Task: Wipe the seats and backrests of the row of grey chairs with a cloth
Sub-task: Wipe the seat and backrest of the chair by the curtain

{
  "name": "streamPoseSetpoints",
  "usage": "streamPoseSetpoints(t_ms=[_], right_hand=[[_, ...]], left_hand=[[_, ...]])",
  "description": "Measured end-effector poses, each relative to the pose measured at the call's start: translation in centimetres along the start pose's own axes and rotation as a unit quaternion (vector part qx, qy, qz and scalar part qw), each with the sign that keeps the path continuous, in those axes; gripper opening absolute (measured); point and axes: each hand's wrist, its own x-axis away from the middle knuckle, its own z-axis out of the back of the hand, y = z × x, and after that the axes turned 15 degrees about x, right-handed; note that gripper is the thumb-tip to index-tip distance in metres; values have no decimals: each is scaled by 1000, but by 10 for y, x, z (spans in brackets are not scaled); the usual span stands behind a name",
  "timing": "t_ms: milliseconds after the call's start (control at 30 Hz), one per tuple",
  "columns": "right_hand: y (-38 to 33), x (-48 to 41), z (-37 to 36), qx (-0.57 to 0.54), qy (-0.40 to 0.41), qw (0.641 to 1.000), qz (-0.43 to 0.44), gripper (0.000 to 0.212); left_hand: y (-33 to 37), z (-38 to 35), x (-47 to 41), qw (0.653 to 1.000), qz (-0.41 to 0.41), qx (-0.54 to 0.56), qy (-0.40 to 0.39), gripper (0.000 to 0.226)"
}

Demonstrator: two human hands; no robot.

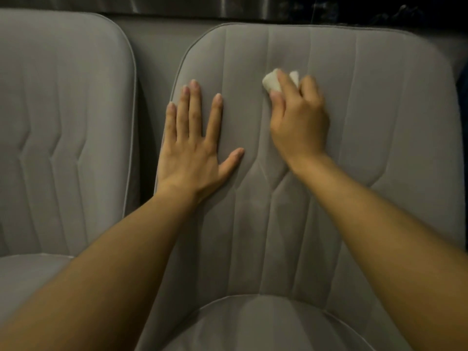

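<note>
A grey padded chair fills the view, its stitched backrest (374,117) upright in front of me and its seat (266,325) at the bottom. My right hand (298,120) grips a small white cloth (272,81) and holds it against the upper middle of the backrest. My left hand (195,143) lies flat with fingers spread on the backrest's left side, close to its piped edge. Most of the cloth is hidden under my fingers.
A second grey chair (63,122) stands to the left, separated by a narrow dark gap (145,138). Behind the chair tops runs a dark shiny wall or ledge (228,6).
</note>
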Motion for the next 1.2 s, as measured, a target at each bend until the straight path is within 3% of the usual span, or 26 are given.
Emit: streamPoseSetpoints(t_ms=[133,267,367,433,533,700,867,1000,1200], right_hand=[[1,45,5,-37,-11,998,58,33],[8,27,18,-80,-29,993,87,32],[15,-21,21,-37,24,999,17,37],[19,-49,19,-2,0,1000,-19,39],[17,-38,10,22,-40,999,-24,39],[12,23,7,-29,-20,999,-9,35],[22,9,25,-117,-22,993,11,38],[33,-50,31,-114,1,992,-52,55],[28,-16,12,-77,18,995,-65,43]], left_hand=[[-1,1,1,1000,1,2,2,87],[1,1,0,1000,6,-1,-1,87],[2,2,0,1000,7,-1,-9,86],[3,3,2,1000,5,-4,-13,85],[3,4,2,1000,4,-2,-11,85],[2,4,2,1000,-1,5,-12,86],[2,5,2,1000,7,-1,-15,86],[5,6,2,1000,5,11,-15,85],[4,6,1,1000,6,11,-16,85]])
